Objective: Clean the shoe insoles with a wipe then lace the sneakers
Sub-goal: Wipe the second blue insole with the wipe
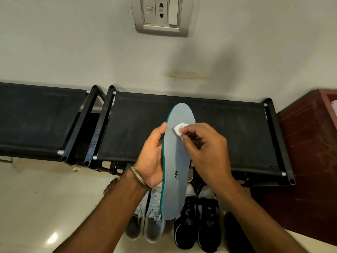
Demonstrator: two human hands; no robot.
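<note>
A long grey insole [177, 161] with a green edge is held upright in mid-air above the shoe rack. My left hand [152, 157] grips it along its left side at the middle. My right hand [206, 148] pinches a small white wipe [179, 129] and presses it onto the insole's upper part. On the floor below stand a pair of light grey sneakers [149, 220] with laces and a pair of black sneakers [198, 225], both partly hidden by the insole and my arms.
A black fabric-topped shoe rack [228, 136] stands against the wall, with a second one [36, 117] to its left. A dark red cabinet [310, 152] is on the right. A switch plate [161, 15] is on the wall above. My bare foot [111, 187] shows on the pale tiled floor.
</note>
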